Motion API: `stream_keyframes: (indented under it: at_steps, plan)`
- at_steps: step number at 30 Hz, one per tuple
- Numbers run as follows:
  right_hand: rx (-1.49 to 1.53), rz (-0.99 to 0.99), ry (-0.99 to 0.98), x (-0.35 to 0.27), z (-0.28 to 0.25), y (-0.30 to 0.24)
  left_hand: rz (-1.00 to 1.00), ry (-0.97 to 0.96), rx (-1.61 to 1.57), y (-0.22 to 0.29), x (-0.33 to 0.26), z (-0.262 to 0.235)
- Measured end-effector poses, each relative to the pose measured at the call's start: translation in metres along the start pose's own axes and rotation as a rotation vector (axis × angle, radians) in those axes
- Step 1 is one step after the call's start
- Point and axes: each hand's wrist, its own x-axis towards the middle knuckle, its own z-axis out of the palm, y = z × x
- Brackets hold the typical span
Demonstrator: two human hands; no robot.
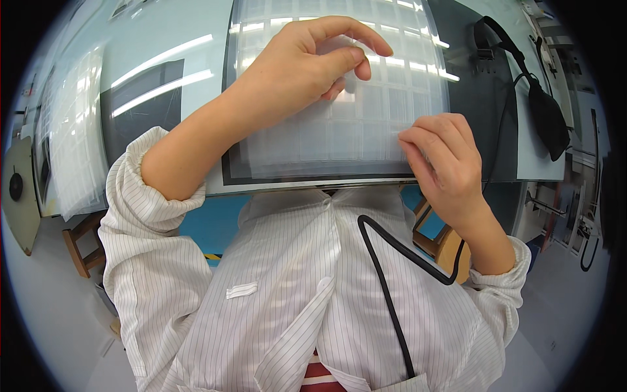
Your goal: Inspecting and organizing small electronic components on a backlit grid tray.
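A clear plastic sheet [307,140] with a grid of square cells lies in front of me, seemingly layered with more clear plastic. My left hand [300,68] hovers over its far middle part. The index finger reaches out, the thumb stands apart from it and the other fingers are loosely bent; nothing shows in its grasp. At the near right part of the sheet is my right hand [447,157], its thumb and fingertips drawn together in a pinch at the plastic. The exact pinched edge is hidden by the fingers.
Under the sheet is a dark mat [480,98] on the glossy table. More clear plastic sheets [77,130] are piled at the left, beside a dark panel [140,98]. A black strap with a pouch [547,117] lies at the right. A black cable [405,251] hangs across my coat.
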Motion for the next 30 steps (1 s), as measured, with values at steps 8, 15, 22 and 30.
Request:
stream_keyframes:
  at_steps: [8,15,22,30]
  plan:
    - [0.079,0.038,-0.013,0.012,-0.011,0.0,0.005,-0.061,0.011,0.005,-0.002,-0.001]
    - [0.424,0.143,0.012,0.052,-0.021,-0.005,0.283,-0.134,0.166,0.007,-0.009,0.011]
    - [0.268,0.265,0.108,0.049,-0.005,-0.008,-0.079,-0.08,0.01,0.021,-0.01,-0.006]
    - [-0.079,0.054,0.011,0.04,0.027,0.002,-0.236,0.124,-0.209,0.008,-0.007,-0.02]
